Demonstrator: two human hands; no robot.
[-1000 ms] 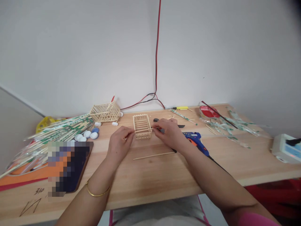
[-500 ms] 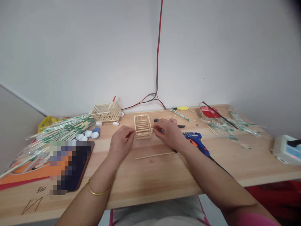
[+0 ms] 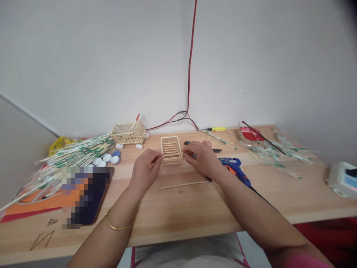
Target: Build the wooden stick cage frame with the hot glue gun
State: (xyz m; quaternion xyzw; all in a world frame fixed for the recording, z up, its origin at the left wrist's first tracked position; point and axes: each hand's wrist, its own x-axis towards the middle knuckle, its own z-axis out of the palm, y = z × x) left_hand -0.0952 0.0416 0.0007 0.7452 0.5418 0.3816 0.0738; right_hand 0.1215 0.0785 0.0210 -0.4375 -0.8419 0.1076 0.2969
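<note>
A small open frame [image 3: 171,145] of pale wooden sticks stands at the middle of the table, with several rungs across it. A thin wooden stick [image 3: 172,155] lies crosswise over its near part. My left hand [image 3: 147,168] pinches this stick's left end, at the left side of the frame. At the other side, my right hand [image 3: 201,158] is closed on the right end, its fingertips partly hidden. Nearer to me, a loose stick [image 3: 184,185] lies flat. Black-handled cutters, seen only in part, lie under and behind my right hand.
A blue glue gun [image 3: 236,170] lies right of my right hand. On the left are a phone [image 3: 96,208], white and blue caps [image 3: 114,159], wrapped sticks [image 3: 83,149] and a finished-looking stick cart [image 3: 128,133]. A red dish [image 3: 251,134] and a white box [image 3: 343,180] stand right.
The whole view has shifted slightly, so everything appears a little further right. Both hands keep their pinch at the frame's sides, with almost no other movement.
</note>
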